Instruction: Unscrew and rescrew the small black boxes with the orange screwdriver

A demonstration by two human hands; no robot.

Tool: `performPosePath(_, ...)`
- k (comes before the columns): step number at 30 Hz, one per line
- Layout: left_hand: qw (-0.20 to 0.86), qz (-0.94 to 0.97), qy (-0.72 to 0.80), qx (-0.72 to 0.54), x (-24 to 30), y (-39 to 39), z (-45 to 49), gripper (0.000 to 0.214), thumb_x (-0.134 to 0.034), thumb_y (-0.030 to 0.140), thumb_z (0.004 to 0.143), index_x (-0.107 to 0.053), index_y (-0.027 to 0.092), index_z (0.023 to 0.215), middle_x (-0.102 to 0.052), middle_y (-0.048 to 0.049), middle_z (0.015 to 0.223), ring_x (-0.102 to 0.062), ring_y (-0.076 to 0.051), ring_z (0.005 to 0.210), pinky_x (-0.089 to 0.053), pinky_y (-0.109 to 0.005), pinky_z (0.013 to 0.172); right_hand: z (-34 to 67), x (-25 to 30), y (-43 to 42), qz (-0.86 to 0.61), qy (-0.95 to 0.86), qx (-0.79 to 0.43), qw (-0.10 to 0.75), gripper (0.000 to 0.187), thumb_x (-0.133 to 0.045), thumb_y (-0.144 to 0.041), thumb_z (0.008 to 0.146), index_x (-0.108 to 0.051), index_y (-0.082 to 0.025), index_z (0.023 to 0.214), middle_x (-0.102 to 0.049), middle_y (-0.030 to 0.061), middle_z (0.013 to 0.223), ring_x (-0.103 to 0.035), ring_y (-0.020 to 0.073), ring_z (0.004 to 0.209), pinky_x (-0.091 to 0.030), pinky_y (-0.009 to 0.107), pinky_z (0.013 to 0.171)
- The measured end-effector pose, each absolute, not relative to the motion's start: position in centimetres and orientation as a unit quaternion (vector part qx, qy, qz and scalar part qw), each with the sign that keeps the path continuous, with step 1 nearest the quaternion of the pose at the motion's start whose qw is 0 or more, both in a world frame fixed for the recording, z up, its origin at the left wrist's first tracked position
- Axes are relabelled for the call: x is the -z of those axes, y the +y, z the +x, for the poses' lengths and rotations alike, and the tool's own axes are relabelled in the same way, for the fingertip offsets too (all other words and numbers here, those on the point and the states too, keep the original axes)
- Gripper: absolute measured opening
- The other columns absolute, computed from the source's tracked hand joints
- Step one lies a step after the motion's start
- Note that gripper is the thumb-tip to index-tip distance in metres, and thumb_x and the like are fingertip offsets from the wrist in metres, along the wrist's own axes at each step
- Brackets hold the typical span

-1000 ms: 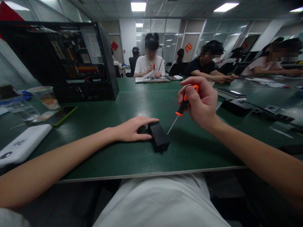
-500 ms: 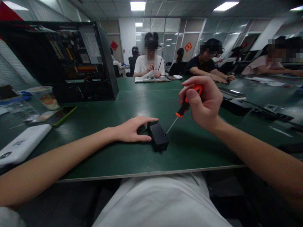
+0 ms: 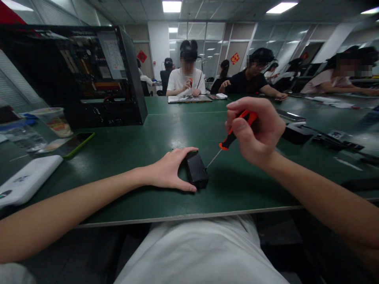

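A small black rectangular box [image 3: 196, 170] lies on the green table. My left hand [image 3: 171, 169] spans it from the left, fingers at its far end and thumb at its near end, bracing it. My right hand [image 3: 257, 128] is closed around the orange-and-black handle of a screwdriver [image 3: 227, 141]. The thin shaft slants down to the left, and its tip meets the right side of the box. What the tip sits in is too small to make out.
An open black computer case [image 3: 132, 79] stands at the back left. Nearer are a plastic cup [image 3: 56, 122], a green-edged phone [image 3: 78, 145] and a white power-bank-like device [image 3: 32, 177]. Black parts [image 3: 296, 134] lie to the right. A person [image 3: 186, 81] works opposite.
My left thumb has shifted along the box toward its near end, widening the hand's span. The box has moved slightly left. My right hand has turned a little with the screwdriver.
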State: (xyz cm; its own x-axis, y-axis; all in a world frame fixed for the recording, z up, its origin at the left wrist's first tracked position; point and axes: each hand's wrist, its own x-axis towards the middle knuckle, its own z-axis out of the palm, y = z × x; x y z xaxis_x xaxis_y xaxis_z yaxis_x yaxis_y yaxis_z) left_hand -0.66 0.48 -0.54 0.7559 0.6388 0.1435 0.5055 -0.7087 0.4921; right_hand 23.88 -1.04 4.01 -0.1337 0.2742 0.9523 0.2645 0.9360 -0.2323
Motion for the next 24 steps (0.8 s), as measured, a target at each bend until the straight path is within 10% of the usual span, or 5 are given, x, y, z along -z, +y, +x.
performPosePath(9, 0.217, 0.917, 0.292, -0.162, 0.6, 0.8, -0.7, 0.113, -0.086, 0.065, 0.063, -0.035, 0.021, 0.154, -0.054, -0.0189, 0.140, -0.054, -0.040, 0.127, -0.042, -0.053, 0.107, 21.6, -3.0, -1.0, -0.178, -0.718, -0.211, 0.639, 0.028, -0.054, -0.044, 0.097, -0.038, -0.033, 0.117, -0.061, 0.0004, 0.099, -0.050, 0.0120, 0.062, -0.049, 0.030, 0.059)
performPosePath(24, 0.209, 0.919, 0.292, -0.162, 0.6, 0.9, -0.8, 0.114, -0.084, 0.068, 0.062, -0.035, 0.022, 0.154, -0.056, -0.0189, 0.138, -0.056, -0.040, 0.124, -0.045, -0.054, 0.105, 22.1, -3.9, -1.7, -0.214, -0.728, -0.215, 0.615, 0.044, -0.070, -0.050, 0.088, -0.049, -0.035, 0.123, -0.066, 0.0008, 0.093, -0.065, 0.0176, 0.077, -0.059, 0.038, 0.072)
